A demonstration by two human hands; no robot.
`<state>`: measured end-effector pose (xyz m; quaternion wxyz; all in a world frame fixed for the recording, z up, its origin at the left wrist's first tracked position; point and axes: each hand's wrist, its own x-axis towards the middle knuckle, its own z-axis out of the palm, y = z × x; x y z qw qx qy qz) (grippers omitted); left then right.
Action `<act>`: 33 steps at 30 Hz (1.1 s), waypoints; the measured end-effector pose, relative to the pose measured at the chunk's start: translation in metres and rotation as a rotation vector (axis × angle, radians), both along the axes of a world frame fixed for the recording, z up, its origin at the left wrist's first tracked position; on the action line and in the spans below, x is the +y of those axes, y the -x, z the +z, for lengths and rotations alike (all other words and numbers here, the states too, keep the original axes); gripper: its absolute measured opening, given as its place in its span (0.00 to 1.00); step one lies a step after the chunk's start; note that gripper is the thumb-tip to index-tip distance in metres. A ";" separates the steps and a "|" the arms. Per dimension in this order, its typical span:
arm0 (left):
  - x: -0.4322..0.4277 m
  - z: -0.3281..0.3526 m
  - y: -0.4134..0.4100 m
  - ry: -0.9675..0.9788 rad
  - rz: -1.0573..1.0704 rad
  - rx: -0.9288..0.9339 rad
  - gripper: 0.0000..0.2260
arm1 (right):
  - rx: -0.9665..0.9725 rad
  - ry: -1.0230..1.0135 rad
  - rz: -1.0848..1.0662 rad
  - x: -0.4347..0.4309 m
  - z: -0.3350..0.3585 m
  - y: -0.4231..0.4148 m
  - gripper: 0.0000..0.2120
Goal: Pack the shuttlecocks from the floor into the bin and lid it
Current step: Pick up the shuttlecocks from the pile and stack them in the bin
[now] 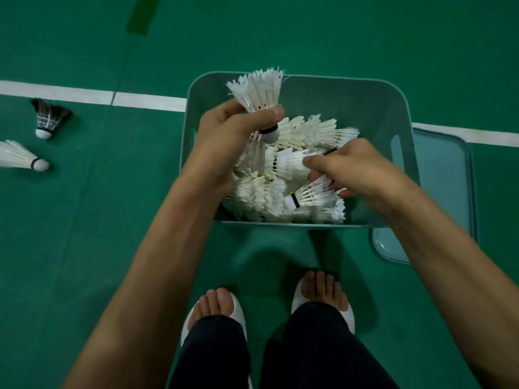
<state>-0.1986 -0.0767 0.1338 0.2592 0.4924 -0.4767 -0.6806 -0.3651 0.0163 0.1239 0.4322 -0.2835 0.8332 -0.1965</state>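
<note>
At the far left, a white shuttlecock lies on its side on the green floor. Just beyond it, a dark-feathered shuttlecock stands on its cork, near the white court line.

The bin is set on the floor ahead of the feet, uncovered. Its lower part is filled by a pile of white shuttlecocks.

The left hand is raised over the bin's left half. A held shuttlecock is gripped at its base, feathers up, with the thumb curled across it.

The right hand is lowered into the pile, palm down. A top shuttlecock is pinched at its cork end between curled fingertips.

The lid lies flat on the floor against the bin's right side, and is partly hidden by the right forearm.
</note>
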 end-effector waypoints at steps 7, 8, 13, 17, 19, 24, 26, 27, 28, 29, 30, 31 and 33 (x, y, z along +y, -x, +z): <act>0.005 -0.006 -0.001 -0.038 -0.027 -0.028 0.12 | -0.033 0.019 -0.071 0.007 -0.002 -0.007 0.23; 0.006 -0.007 -0.001 -0.045 -0.037 -0.030 0.13 | -0.098 0.016 -0.088 0.006 -0.006 -0.010 0.23; 0.013 -0.006 0.001 -0.053 -0.055 -0.066 0.12 | -0.394 -0.017 -0.235 -0.004 -0.020 -0.025 0.18; 0.013 -0.007 -0.001 -0.058 -0.053 -0.085 0.13 | -0.575 -0.102 -0.261 -0.009 -0.026 -0.018 0.16; 0.013 -0.007 0.000 -0.057 -0.047 -0.103 0.13 | -0.647 -0.132 -0.278 -0.009 -0.028 -0.015 0.16; 0.013 -0.007 0.007 -0.040 -0.078 -0.126 0.12 | -0.315 -0.068 -0.160 0.001 -0.020 -0.005 0.14; 0.014 -0.004 0.011 0.000 -0.154 -0.169 0.12 | -0.092 0.106 -0.146 0.008 -0.010 0.004 0.14; 0.015 -0.003 0.014 0.027 -0.210 -0.202 0.12 | -0.009 0.226 -0.160 0.011 -0.005 0.009 0.12; 0.016 -0.001 0.016 0.048 -0.276 -0.233 0.11 | 0.042 0.361 -0.182 0.013 -0.001 0.014 0.08; 0.016 0.001 0.020 0.064 -0.344 -0.261 0.10 | 0.069 0.500 -0.188 0.014 0.004 0.017 0.05; 0.018 0.004 0.024 0.081 -0.409 -0.285 0.07 | 0.091 0.618 -0.155 0.016 0.009 0.019 0.04; 0.020 0.007 0.029 0.104 -0.469 -0.306 0.06 | 0.117 0.704 -0.082 0.017 0.012 0.020 0.05; 0.022 0.011 0.038 0.149 -0.560 -0.350 0.04 | 0.198 0.752 0.102 0.020 0.017 0.018 0.08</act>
